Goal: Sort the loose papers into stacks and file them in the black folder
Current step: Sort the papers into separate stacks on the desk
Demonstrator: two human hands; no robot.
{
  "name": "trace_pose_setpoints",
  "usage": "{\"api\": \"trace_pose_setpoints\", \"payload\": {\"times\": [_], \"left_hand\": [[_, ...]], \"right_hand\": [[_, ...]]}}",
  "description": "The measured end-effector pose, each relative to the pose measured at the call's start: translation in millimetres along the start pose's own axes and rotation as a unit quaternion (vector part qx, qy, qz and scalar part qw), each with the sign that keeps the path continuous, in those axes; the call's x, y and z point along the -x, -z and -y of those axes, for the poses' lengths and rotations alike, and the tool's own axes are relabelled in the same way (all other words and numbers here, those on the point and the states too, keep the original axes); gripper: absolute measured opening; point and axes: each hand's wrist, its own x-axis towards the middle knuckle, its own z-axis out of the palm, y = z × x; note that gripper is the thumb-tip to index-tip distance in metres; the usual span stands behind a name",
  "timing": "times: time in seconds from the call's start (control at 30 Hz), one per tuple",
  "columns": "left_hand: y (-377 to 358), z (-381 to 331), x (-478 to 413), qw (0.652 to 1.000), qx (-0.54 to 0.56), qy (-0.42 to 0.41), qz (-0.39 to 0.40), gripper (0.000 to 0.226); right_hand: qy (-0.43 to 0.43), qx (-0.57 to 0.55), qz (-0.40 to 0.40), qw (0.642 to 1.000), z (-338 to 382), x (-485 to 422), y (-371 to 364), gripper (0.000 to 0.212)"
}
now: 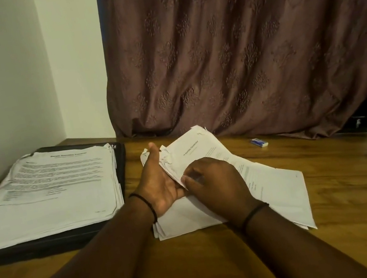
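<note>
Head: paper stack [47, 194] lies on black folder [37, 248].

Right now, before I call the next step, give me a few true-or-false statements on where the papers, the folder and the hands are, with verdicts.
1. A printed stack lies on the black folder. True.
2. The left hand and the right hand both hold the loose papers. True.
3. The eraser sits on the black folder. False: it lies on the wooden table, off to the right near the curtain.
4. The black folder is right of the hands. False: it is to their left.
5. The loose papers all lie flat. False: the upper sheets are lifted between the hands.
</note>
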Motion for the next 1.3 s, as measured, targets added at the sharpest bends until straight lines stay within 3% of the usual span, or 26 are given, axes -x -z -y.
{"api": "trace_pose_setpoints", "payload": {"times": [0.3,0.47,0.57,0.67,0.8,0.93,1.0,1.07,1.17,1.3], "left_hand": [[-2.4,-0.5,4.5,0.999,0.034,0.013,-0.005,0.063],[4.5,-1.3,-2.4,0.999,0.031,0.017,0.015,0.071],[3.5,-2.1,-1.0,1.0,0.017,0.016,0.016,0.069],[0.6,-0.3,1.0,1.0,-0.014,0.008,-0.003,0.053],[2.2,1.4,0.7,0.999,-0.029,-0.001,-0.03,0.037],[3.3,1.4,0.8,0.999,-0.03,-0.01,-0.019,0.047],[5.9,1.6,-1.3,1.0,-0.023,-0.005,-0.006,0.059],[6.6,1.7,-1.7,1.0,-0.017,-0.001,-0.003,0.065],[6.2,1.9,-0.3,1.0,-0.012,-0.003,-0.013,0.062],[6.1,1.3,2.9,1.0,0.004,0.0,-0.016,0.059]], "right_hand": [[0.001,0.022,-0.009,1.0,9.5,3.9,1.2,0.04],[-0.012,0.027,-0.003,1.0,9.5,3.1,-1.8,0.03],[-0.065,-0.023,-0.045,0.997,10.3,2.4,-3.6,0.02],[-0.133,-0.076,-0.087,0.984,10.0,-0.9,-2.2,0.008],[-0.181,-0.096,-0.127,0.971,6.5,-2.6,2.6,0.007],[-0.198,-0.113,-0.197,0.953,0.8,-1.8,11.6,0.03],[-0.169,-0.118,-0.241,0.948,-3.0,0.1,11.9,0.03],[-0.125,-0.098,-0.224,0.962,-4.5,1.7,8.1,0.024],[-0.06,-0.063,-0.129,0.988,-0.5,3.0,2.5,0.025],[-0.034,-0.034,-0.029,0.998,8.3,4.7,1.9,0.044]]}}
